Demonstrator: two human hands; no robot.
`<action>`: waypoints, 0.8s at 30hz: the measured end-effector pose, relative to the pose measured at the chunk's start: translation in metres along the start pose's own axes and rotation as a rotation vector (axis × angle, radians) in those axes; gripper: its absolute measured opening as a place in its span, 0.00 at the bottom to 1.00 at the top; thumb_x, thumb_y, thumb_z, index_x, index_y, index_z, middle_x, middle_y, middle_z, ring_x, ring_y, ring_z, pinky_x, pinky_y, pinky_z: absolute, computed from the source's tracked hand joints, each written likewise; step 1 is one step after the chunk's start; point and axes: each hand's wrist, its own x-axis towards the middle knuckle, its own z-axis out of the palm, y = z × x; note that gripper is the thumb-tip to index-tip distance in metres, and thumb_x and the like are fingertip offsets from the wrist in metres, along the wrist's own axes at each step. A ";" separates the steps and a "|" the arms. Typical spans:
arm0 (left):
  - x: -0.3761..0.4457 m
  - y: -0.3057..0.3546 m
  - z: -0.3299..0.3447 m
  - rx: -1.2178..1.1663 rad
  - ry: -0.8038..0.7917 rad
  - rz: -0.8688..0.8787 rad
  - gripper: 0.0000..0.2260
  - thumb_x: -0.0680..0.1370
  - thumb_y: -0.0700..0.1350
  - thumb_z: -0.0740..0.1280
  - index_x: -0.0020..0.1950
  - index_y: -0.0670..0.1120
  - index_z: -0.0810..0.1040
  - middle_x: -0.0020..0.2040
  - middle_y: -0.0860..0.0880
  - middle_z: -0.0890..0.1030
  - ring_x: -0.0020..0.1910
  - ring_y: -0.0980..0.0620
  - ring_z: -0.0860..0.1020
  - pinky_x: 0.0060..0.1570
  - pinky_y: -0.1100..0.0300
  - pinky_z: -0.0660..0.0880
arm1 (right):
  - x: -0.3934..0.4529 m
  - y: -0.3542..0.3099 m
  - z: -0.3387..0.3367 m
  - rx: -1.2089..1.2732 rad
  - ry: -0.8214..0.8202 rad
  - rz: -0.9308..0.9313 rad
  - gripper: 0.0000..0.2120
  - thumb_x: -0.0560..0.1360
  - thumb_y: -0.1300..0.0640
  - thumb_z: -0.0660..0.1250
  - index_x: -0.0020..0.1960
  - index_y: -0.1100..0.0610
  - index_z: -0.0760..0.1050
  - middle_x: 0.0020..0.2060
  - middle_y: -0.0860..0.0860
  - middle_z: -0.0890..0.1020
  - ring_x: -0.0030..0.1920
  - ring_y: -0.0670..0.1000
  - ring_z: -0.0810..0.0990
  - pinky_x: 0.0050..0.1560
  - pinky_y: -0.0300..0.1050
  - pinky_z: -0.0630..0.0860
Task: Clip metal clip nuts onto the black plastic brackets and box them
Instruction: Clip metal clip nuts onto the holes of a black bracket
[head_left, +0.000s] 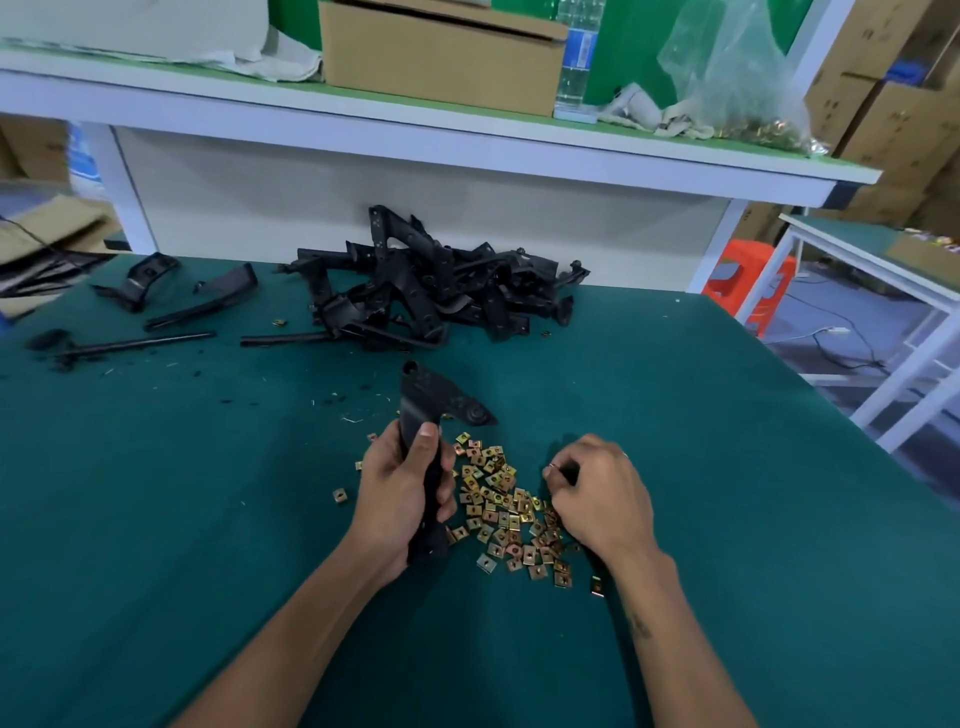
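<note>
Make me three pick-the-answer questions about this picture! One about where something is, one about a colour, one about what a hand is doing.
1. Where is the big pile of black brackets?
A. at the table's far edge
B. on the shelf
C. in a box

2. What colour is the table cover?
A. red
B. dark green
C. white

3. What is the left hand doing?
A. lying flat
B. gripping a black bracket
C. holding a bottle

Answers: 1 A, the pile lies behind the clip nuts. 2 B, green all over. 3 B, fingers wrap the bracket.
</note>
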 end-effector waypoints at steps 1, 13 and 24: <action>0.000 -0.001 0.000 0.023 -0.004 0.004 0.08 0.86 0.46 0.60 0.50 0.43 0.68 0.38 0.48 0.74 0.28 0.51 0.68 0.25 0.59 0.68 | 0.000 -0.002 0.000 0.012 -0.010 0.000 0.05 0.77 0.57 0.73 0.42 0.52 0.83 0.45 0.44 0.82 0.48 0.48 0.79 0.46 0.47 0.79; -0.002 -0.001 0.007 0.169 -0.066 0.027 0.09 0.87 0.45 0.57 0.50 0.43 0.64 0.34 0.51 0.65 0.27 0.53 0.60 0.24 0.60 0.59 | 0.004 -0.077 -0.015 1.337 -0.105 0.241 0.14 0.78 0.67 0.70 0.39 0.55 0.87 0.39 0.54 0.87 0.41 0.50 0.85 0.41 0.43 0.81; -0.001 -0.002 0.011 0.236 -0.074 0.079 0.10 0.87 0.47 0.57 0.54 0.40 0.64 0.35 0.49 0.63 0.27 0.50 0.57 0.25 0.55 0.54 | -0.002 -0.080 -0.012 1.360 -0.011 0.296 0.11 0.80 0.66 0.68 0.40 0.60 0.83 0.36 0.54 0.85 0.35 0.53 0.84 0.34 0.43 0.82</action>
